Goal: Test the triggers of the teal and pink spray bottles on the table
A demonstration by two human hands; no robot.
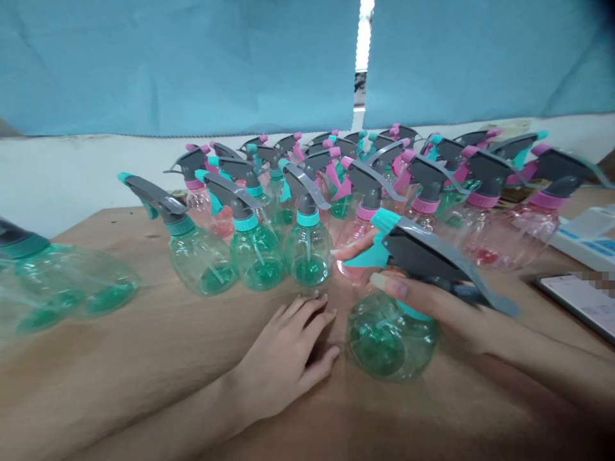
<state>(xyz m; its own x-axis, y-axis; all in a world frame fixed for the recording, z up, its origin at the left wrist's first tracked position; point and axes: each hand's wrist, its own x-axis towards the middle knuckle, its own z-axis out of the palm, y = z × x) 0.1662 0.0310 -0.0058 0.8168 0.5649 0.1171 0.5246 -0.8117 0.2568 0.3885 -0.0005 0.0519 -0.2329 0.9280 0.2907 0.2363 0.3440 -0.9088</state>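
My right hand [446,307] is wrapped round the neck of a green see-through spray bottle [389,339] with a grey head and a teal nozzle and trigger. The bottle tilts a little, and I cannot tell whether its base touches the table. Resting on the wooden tabletop [182,358], my left hand [283,352] has its fingers loosely spread and holds nothing. Just beyond its fingertips stand green spray bottles, the nearest being one with a teal collar [309,256]. Behind the held bottle is a pink spray bottle [362,230], partly hidden by my right fingers.
Several more green and pink spray bottles crowd the back of the table, such as a pink one [519,237] at right. A smeared green bottle [72,288] stands far left. A phone [581,301] and a white-and-blue box [590,237] lie at right. Blue sheeting [192,64] hangs behind.
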